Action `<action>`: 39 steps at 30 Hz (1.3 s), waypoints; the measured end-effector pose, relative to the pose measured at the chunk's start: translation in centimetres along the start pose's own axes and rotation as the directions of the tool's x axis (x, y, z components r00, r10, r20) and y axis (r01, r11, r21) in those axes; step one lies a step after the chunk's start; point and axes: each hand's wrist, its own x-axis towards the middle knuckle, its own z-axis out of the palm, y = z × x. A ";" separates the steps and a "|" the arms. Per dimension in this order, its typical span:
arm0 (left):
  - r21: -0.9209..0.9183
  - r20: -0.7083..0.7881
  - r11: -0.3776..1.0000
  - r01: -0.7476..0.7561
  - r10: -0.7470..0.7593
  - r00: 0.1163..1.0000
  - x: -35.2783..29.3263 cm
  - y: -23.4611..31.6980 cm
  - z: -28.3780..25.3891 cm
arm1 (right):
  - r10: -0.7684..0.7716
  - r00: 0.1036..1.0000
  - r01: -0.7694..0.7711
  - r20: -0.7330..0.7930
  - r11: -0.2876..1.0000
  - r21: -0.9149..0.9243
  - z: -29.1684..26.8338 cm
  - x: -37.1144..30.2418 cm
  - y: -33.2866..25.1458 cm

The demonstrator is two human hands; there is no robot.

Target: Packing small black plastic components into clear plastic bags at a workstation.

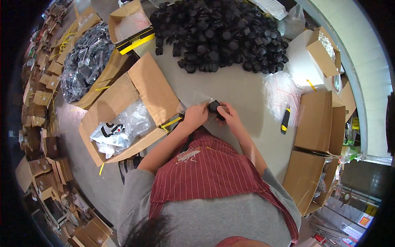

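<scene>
A small black plastic part (213,106), with a round top, is between my two hands at the near edge of the grey work surface. My right hand (231,117) grips it from the right, thumb across it. My left hand (196,115) is closed at its left side, fingertips pinched on a clear plastic bag (200,99). How far the bag covers the part cannot be made out. Beyond my hands lies a large heap of similar black parts (222,35).
An open cardboard box (154,84) holding clear bags stands at left, beside a larger box of bagged black parts (88,61). Flat clear bags (282,92) and a black-yellow utility knife (285,120) lie at right. More open cartons (314,123) line the right side.
</scene>
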 end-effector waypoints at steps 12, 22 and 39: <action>0.171 -0.052 0.968 -0.183 0.194 0.980 -1.1 0.1 0.4 | -0.491 0.871 0.307 0.028 0.499 -0.810 0.6 0.3 2.3; 0.095 -0.204 0.968 -0.231 0.246 0.948 -0.4 -0.4 0.6 | -0.099 0.994 0.097 0.043 0.994 0.049 -1.8 -0.9 3.0; 0.116 -0.102 0.921 -0.372 0.384 0.918 0.2 1.4 1.1 | -0.612 0.789 0.419 0.058 0.467 -0.778 0.8 0.2 4.3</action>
